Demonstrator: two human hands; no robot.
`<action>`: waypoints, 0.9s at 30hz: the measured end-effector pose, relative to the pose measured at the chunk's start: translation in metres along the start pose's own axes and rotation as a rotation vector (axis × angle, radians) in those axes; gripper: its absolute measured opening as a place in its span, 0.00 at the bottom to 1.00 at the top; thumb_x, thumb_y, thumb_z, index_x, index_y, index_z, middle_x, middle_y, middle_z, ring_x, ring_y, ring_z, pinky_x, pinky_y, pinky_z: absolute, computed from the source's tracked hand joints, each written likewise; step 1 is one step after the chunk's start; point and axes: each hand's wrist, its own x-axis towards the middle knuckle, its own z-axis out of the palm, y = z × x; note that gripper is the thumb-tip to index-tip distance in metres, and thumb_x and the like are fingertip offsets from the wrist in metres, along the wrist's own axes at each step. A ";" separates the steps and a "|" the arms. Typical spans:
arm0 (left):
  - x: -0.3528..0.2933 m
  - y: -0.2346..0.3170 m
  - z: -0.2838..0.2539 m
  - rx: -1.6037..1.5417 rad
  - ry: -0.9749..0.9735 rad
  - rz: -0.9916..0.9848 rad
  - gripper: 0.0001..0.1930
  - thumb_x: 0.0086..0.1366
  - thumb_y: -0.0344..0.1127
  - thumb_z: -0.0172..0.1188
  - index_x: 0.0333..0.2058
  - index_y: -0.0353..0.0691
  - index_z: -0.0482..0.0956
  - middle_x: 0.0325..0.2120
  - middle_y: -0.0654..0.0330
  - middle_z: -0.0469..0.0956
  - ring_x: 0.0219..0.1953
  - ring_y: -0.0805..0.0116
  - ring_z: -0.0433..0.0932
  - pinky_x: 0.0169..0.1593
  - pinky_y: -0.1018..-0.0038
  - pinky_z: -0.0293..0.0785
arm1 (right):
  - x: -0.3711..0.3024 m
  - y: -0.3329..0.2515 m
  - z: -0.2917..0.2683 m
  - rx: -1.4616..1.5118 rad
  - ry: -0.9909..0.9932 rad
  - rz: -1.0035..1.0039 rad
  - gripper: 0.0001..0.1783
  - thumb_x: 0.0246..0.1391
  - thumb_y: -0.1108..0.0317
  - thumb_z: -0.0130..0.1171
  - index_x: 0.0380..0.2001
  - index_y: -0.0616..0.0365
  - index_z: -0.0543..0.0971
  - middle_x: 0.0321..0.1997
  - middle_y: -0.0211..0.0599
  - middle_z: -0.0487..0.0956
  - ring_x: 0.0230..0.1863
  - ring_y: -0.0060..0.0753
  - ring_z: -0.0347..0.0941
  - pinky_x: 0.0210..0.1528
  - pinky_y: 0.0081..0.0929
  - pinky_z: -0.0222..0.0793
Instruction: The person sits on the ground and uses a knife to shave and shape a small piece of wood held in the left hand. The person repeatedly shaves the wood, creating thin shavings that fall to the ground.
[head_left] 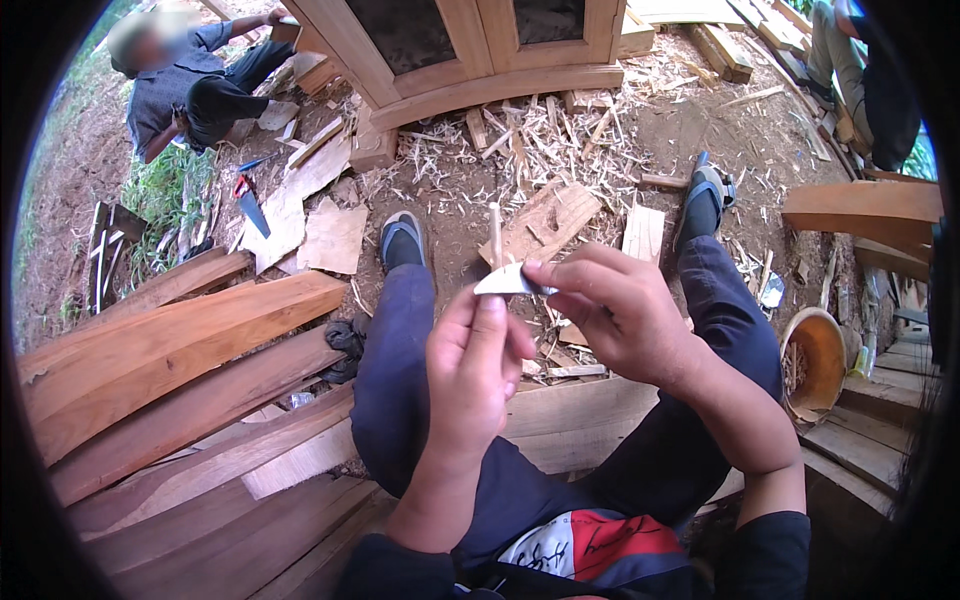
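A small white piece (503, 281), thin and curved like folded paper, is held between my two hands in front of my knees. My left hand (472, 350) pinches its left end, thumb on the near side. From the right, my right hand (622, 305) grips the other end with thumb and fingertips, which cover that part. A thin pale stick (495, 232) rises just behind the white piece; its lower end is hidden, so I cannot tell whether a hand holds it. Beyond my hands, a chipped wooden board (560, 215) lies on the ground.
Long planks (190, 330) are stacked at my left. A panelled wooden frame (490, 80) stands ahead among wood shavings (440, 150). A handsaw (252, 207) lies front left, near a seated person (185, 85). At my right are a tipped yellowish bucket (815, 360) and another person (860, 80).
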 end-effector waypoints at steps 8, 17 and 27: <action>-0.001 -0.010 0.003 0.188 0.031 0.166 0.13 0.76 0.38 0.44 0.46 0.36 0.73 0.18 0.65 0.70 0.12 0.86 0.57 0.14 0.87 0.50 | -0.002 -0.003 0.006 0.053 -0.035 -0.032 0.22 0.48 0.84 0.62 0.49 0.58 0.80 0.32 0.42 0.78 0.31 0.40 0.77 0.30 0.30 0.71; 0.002 -0.005 0.008 0.138 -0.016 0.003 0.15 0.77 0.40 0.44 0.48 0.35 0.74 0.19 0.69 0.68 0.18 0.87 0.61 0.20 0.86 0.55 | 0.006 0.004 0.011 -0.091 0.143 0.044 0.19 0.50 0.79 0.63 0.47 0.52 0.82 0.31 0.41 0.78 0.31 0.45 0.79 0.31 0.36 0.74; -0.013 -0.025 0.019 0.090 -0.184 -0.143 0.17 0.76 0.40 0.45 0.48 0.31 0.75 0.20 0.66 0.74 0.14 0.86 0.61 0.15 0.88 0.54 | 0.015 0.030 -0.031 -0.179 0.498 0.108 0.17 0.60 0.80 0.54 0.53 0.59 0.76 0.39 0.39 0.82 0.38 0.24 0.77 0.37 0.25 0.71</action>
